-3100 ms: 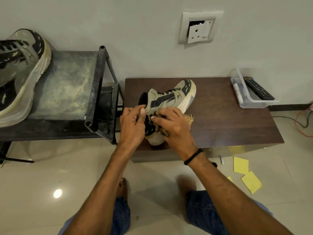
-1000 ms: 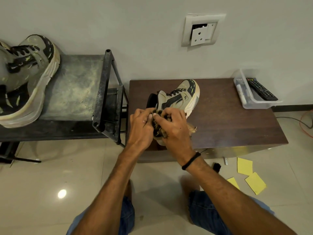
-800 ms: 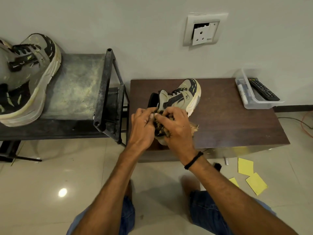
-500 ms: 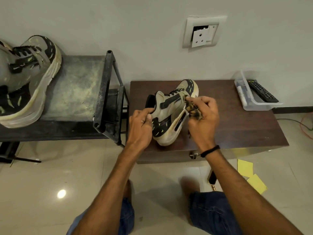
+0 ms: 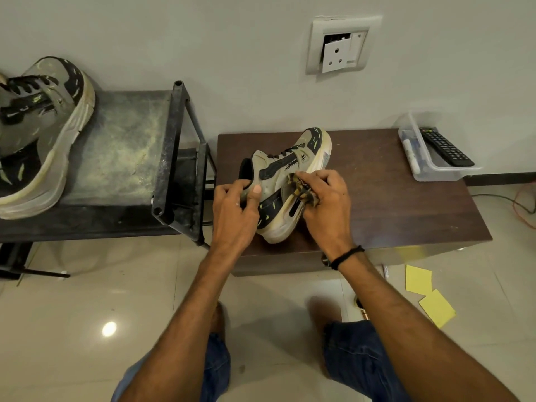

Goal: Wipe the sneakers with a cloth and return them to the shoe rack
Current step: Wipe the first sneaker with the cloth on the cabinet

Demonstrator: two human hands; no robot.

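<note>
Beige sneaker [image 5: 278, 182], cloth [image 5: 299, 190] against its side

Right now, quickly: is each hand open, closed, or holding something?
Left hand: grips the sneaker at its heel collar.
Right hand: holds the bunched cloth against the sneaker's side.
</note>
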